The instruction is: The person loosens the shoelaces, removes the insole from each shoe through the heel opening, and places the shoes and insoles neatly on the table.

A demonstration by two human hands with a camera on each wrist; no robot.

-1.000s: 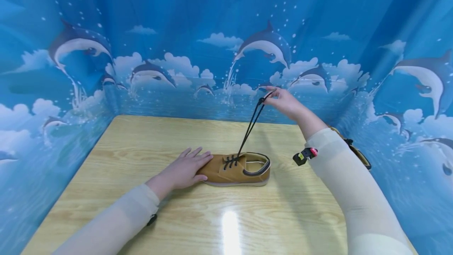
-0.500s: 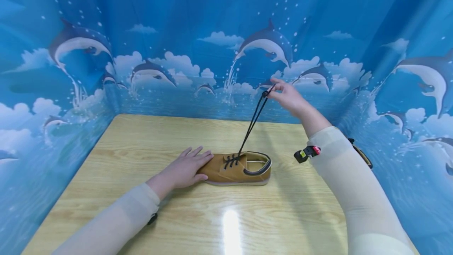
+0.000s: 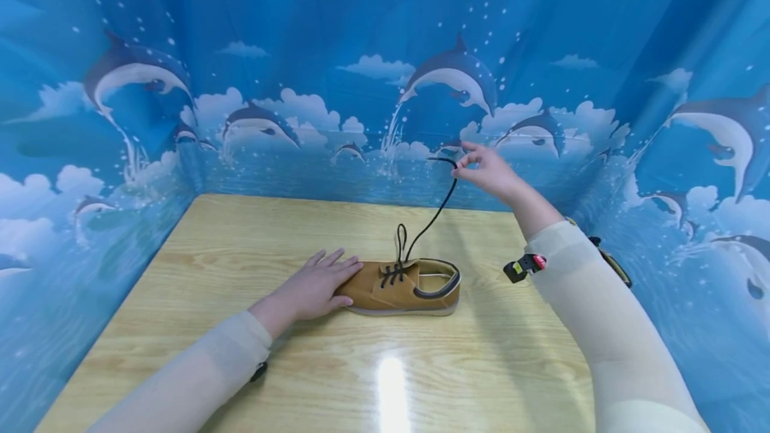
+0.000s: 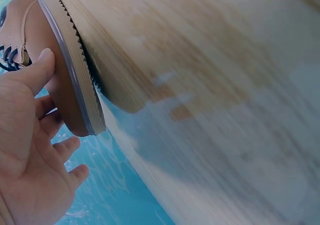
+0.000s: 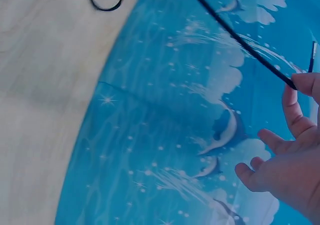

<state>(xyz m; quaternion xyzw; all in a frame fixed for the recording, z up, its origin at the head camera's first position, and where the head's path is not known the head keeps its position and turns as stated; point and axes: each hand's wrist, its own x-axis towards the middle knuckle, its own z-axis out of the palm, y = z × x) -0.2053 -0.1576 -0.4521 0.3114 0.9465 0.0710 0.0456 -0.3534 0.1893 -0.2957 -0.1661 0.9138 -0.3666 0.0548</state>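
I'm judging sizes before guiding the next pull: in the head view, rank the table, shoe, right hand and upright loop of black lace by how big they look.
Largest to smallest, as they look:
1. table
2. shoe, its toe partly covered
3. right hand
4. loop of black lace

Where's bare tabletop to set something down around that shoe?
Bare table lies nearside of the shoe, between left sleeve and right sleeve, and beyond the left hand, toward the curtain. Crowded: the shoe's toe, under that hand, and the air above, where the lace rises to the right hand.
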